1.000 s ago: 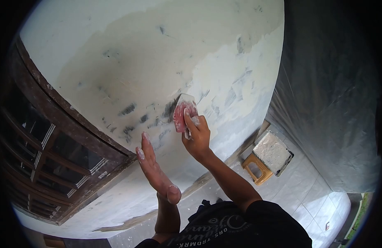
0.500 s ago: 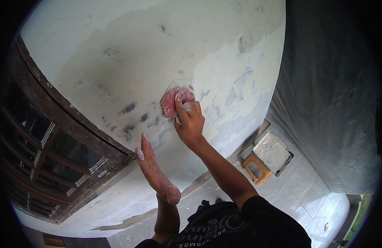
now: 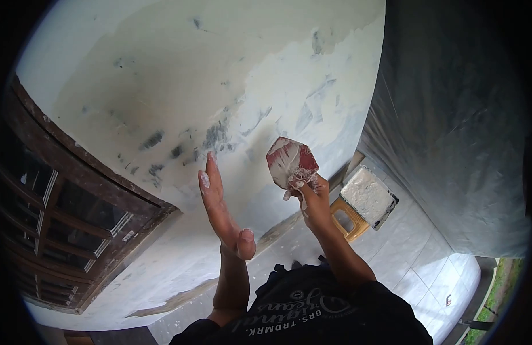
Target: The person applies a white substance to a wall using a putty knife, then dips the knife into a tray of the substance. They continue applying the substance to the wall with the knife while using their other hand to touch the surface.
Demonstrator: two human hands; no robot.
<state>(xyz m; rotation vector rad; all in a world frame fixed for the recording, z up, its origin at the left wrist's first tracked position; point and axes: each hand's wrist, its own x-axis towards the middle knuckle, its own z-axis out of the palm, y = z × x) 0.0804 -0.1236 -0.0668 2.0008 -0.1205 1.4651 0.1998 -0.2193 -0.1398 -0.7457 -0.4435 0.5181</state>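
Note:
My right hand (image 3: 312,198) grips a red putty scraper (image 3: 303,158) whose blade is smeared with white filler. The blade is held up in front of the wall, and the fingers closed round its lower end are coated in filler too. To the left, my left hand (image 3: 220,210) is raised with its fingers straight and thumb apart, holding nothing. White filler marks its fingertips. Beyond both hands, the wall (image 3: 162,75) carries a damp beige patch, paler filler and several dark scuffs.
A tray of white filler (image 3: 366,192) rests on a yellow plastic stool (image 3: 349,221) on the tiled floor at right. A dark wooden window frame (image 3: 93,187) lines the left side. Translucent plastic sheeting (image 3: 450,132) hangs on the right.
My right hand has drawn the scraper off the wall, moving right and down and turning the blade's filler-covered face into view. My left hand stays raised and open. The view has shifted slightly.

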